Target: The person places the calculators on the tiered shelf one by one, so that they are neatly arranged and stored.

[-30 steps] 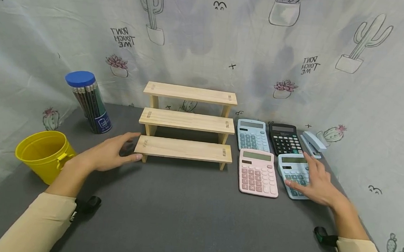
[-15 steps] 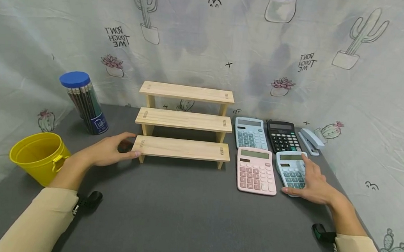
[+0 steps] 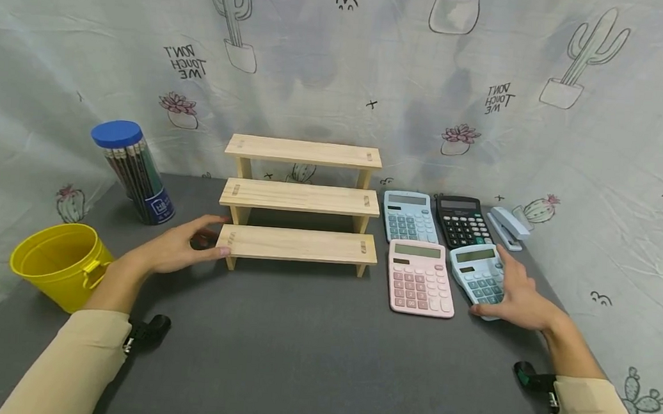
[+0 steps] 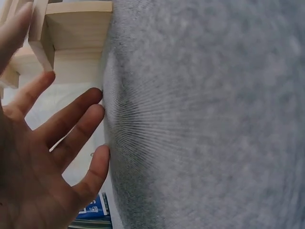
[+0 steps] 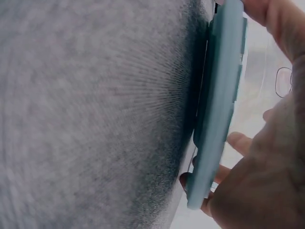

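Observation:
My left hand (image 3: 175, 247) is at the left end of a three-step wooden shelf (image 3: 297, 245), thumb at the front of the lowest plank and index finger behind. Its other fingers spread out in the left wrist view, the index fingertip against a wooden leg (image 4: 42, 50). My right hand (image 3: 518, 297) grips a light blue calculator (image 3: 479, 275) by its edges, thumb at the lower edge and fingers at the upper right corner. That calculator is turned slightly, and a dark gap shows under it in the right wrist view. The hand covers its right side.
Next to it lie a pink calculator (image 3: 421, 279), another light blue calculator (image 3: 409, 217), a black calculator (image 3: 463, 222) and a pale blue stapler (image 3: 508, 227). At left stand a yellow bucket (image 3: 62, 265) and a blue-lidded tub of pencils (image 3: 134, 174). A patterned cloth (image 3: 324, 59) hangs behind.
My right thumb and fingers have closed on the light blue calculator's edges, and it has turned slightly anticlockwise. The left hand stays at the shelf's end. The head view has shifted a little.

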The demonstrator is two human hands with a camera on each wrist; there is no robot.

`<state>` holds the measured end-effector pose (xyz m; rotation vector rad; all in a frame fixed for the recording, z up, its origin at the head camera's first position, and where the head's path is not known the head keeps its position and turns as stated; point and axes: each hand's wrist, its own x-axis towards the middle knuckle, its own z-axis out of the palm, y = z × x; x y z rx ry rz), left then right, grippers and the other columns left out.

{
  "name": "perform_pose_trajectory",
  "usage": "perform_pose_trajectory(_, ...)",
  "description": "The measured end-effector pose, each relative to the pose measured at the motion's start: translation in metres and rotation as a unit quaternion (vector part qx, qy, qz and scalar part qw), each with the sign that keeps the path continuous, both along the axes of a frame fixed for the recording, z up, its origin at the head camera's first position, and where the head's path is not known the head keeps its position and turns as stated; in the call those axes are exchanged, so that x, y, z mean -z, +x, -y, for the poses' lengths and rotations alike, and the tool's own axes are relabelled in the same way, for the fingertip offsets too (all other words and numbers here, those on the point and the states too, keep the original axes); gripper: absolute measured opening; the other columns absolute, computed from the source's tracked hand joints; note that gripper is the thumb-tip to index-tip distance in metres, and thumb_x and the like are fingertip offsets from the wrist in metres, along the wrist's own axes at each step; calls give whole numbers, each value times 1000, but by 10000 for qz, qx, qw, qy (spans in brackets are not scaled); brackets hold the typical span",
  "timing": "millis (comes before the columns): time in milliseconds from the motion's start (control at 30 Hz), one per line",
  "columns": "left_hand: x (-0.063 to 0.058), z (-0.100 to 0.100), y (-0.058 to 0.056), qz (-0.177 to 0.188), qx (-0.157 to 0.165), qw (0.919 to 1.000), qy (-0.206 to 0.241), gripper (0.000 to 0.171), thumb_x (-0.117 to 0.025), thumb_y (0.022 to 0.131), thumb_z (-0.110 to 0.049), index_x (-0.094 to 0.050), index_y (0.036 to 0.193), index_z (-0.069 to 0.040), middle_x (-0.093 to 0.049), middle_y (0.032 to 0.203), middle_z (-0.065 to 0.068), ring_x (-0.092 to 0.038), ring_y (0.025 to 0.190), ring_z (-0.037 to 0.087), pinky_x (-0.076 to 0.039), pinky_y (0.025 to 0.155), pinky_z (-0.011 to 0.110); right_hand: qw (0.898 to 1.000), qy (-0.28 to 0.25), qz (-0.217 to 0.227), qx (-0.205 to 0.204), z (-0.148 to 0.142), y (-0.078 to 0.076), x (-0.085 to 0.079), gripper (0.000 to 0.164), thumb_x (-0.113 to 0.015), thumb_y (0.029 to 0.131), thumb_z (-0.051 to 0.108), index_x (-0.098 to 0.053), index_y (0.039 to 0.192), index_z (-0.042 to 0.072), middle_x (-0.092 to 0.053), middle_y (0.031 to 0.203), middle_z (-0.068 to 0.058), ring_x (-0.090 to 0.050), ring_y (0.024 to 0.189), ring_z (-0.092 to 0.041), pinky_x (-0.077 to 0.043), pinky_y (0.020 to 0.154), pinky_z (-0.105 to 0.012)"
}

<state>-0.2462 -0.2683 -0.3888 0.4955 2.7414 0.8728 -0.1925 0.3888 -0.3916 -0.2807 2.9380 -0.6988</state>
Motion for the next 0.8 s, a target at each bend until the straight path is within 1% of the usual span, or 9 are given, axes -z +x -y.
perform_pose_trajectory(100, -1, 1, 0, -21, -3, 9999, 145, 79, -64, 98, -54, -31, 160, -16, -48, 150, 26, -52, 132, 46, -46, 100, 65, 9999, -95, -69, 42, 0, -3, -1, 139, -89, 74, 42, 13, 162, 6, -6, 156, -43, -16, 136, -62, -20, 99, -78)
perform_pose_trajectory(167, 0, 1, 0, -41, 18, 9998, 189, 77, -65, 98, -53, -33, 159, -17, -47, 151, 25, -52, 132, 45, -46, 100, 65, 9998, -153, -127, 87, -1, -5, -1, 139, -89, 74, 41, 12, 163, 7, -5, 157, -43, -16, 136, -64, -20, 99, -81)
perform_pose_trajectory(333, 2, -1, -1, -25, 123, 9994, 316, 75, -65, 99, -52, -34, 158, -18, -44, 154, 23, -50, 134, 45, -45, 102, 65, 9985, -307, -384, 244, -1, -4, -5, 138, -91, 73, 35, 9, 164, 12, -8, 160, -40, -18, 136, -68, -19, 98, -86)
perform_pose_trajectory(400, 2, -1, -1, -21, 194, 9990, 403, 72, -66, 99, -50, -36, 157, -19, -44, 154, 22, -49, 135, 46, -43, 103, 67, 9970, -463, -561, 249, 0, -4, -7, 137, -92, 72, 32, 8, 165, 14, -10, 161, -38, -18, 139, -66, -16, 100, -86)
perform_pose_trajectory(467, 0, 0, -1, -26, 196, 9988, 443, 69, -67, 99, -48, -38, 155, -20, -44, 154, 22, -47, 136, 46, -40, 104, 69, 9955, -598, -710, 185, 4, -5, -9, 136, -92, 72, 30, 7, 165, 16, -11, 163, -36, -17, 142, -65, -14, 101, -86)
perform_pose_trajectory(533, -2, 3, -1, -29, 202, 9986, 490, 65, -68, 98, -45, -41, 153, -22, -46, 153, 22, -45, 138, 47, -38, 105, 71, 9945, -700, -767, 129, 8, -7, -10, 136, -92, 72, 29, 6, 165, 18, -12, 165, -34, -16, 143, -63, -13, 102, -86)
perform_pose_trajectory(633, -2, 5, -1, 9, 209, 9985, 508, 64, -69, 98, -44, -42, 151, -23, -47, 152, 23, -43, 139, 47, -35, 106, 72, 9943, -655, -840, 93, 14, -8, -13, 136, -93, 72, 30, 5, 166, 18, -14, 164, -33, -19, 142, -63, -18, 101, -85)
perform_pose_trajectory(733, -1, 3, -3, 46, 284, 9981, 537, 64, -68, 98, -45, -41, 152, -23, -47, 152, 22, -42, 140, 46, -35, 106, 71, 9931, -601, -996, 136, 17, -7, -20, 137, -94, 69, 28, 2, 166, 17, -18, 160, -35, -28, 134, -60, -26, 99, -81)
perform_pose_trajectory(800, 0, 1, -4, 31, 301, 9978, 591, 64, -69, 98, -44, -42, 151, -22, -48, 152, 20, -43, 139, 44, -35, 107, 70, 9921, -585, -1102, 146, 19, -7, -25, 137, -94, 68, 27, 2, 166, 17, -20, 157, -36, -30, 130, -57, -28, 97, -79)
